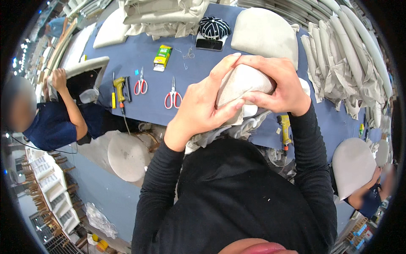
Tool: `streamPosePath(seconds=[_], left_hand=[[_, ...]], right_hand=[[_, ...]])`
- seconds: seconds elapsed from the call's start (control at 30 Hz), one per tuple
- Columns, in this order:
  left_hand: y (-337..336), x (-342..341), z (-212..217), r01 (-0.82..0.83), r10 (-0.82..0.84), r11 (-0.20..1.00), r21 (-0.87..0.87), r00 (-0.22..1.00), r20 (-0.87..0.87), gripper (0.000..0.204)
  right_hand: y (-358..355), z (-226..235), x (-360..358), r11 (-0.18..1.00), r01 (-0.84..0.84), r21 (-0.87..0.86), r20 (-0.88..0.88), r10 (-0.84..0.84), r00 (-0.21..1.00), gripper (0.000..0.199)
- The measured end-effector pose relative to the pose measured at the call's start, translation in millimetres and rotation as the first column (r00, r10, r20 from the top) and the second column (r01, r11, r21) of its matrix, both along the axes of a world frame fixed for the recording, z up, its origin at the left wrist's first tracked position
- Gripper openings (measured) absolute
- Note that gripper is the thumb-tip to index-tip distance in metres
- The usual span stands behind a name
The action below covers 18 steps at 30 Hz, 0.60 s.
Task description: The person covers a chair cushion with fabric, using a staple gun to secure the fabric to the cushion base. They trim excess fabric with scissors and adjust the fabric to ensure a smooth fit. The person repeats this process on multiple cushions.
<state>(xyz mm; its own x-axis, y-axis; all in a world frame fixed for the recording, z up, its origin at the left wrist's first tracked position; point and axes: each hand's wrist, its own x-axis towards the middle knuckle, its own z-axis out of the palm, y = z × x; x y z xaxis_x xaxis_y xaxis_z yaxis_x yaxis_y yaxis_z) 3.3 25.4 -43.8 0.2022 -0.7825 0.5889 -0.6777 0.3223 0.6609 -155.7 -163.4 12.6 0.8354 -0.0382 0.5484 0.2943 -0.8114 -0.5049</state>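
A beige fabric-covered cushion [241, 84] is raised in front of me, above the near edge of the table. From its left side my left hand [203, 99] grips it, thumb along the near face and fingers over the far edge. My right hand [281, 80] wraps the other side in the same way, and the two thumbs almost meet on the fabric. Gathered loose cloth [228, 130] hangs below the cushion, against my black top. The cushion's underside is hidden. A yellow staple gun [286, 129] lies near my right forearm.
Two red-handled scissors [172, 99] [141, 86], another staple gun [121, 89] and a green-yellow box [163, 58] lie on the blue table [144, 110]. Beyond are a striped cap [214, 28], a phone [209, 44] and cushion covers [165, 15]. Co-workers [55, 122] [368, 194] handle seat pads on both sides.
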Motion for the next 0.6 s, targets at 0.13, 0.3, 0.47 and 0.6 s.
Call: streamPosePath(seconds=[0.13,0.3,0.47,0.6], left_hand=[[-11,1,-4,-0.039,0.038,0.996,-0.085,0.999,-0.007,0.069],[-2,24,-10,-0.184,0.184,0.983,0.001,0.982,-0.040,0.061],[3,35,-18,-0.220,0.219,0.976,-0.007,0.975,-0.047,0.060],[1,32,-22,-0.234,0.234,0.972,-0.020,0.972,0.019,0.061]], right_hand=[[-2,-34,-5,0.960,0.092,0.263,0.255,-0.161,0.953,0.056],[-14,-184,-92,0.601,0.630,0.491,0.100,-0.758,0.645,0.050],[12,-392,-262,0.105,0.994,0.022,-0.316,-0.943,0.106,0.066],[46,-413,-309,0.114,0.991,-0.070,-0.495,-0.867,0.065,0.083]])
